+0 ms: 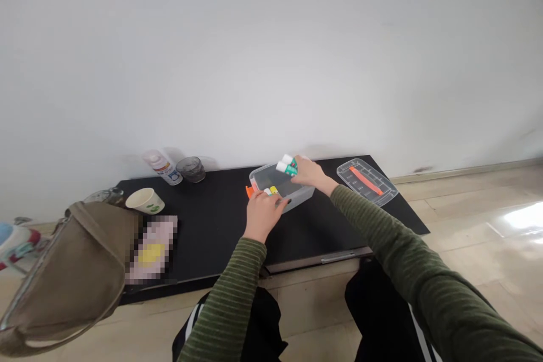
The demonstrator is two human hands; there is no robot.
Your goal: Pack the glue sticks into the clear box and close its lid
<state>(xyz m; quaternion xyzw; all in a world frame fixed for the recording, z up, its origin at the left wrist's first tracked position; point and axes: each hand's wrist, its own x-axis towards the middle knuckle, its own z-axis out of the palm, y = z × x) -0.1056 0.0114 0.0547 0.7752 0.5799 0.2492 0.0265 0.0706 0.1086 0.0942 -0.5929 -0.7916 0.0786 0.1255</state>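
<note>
The right hand (309, 172) grips two glue sticks (288, 166) above the open plastic box (300, 197); the left hand (262, 215) is at its near-left side, grip unclear. Shifting sticks seems in hand, calling for steady hold; rightward, the lid (368, 182) lies on the counter (212, 226).

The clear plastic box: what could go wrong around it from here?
The two white-ended green tubes in the right hand could slip, since one hand holds both over the clear plastic box. The detached lid lies close to the right sleeve, which might knock it.
</note>
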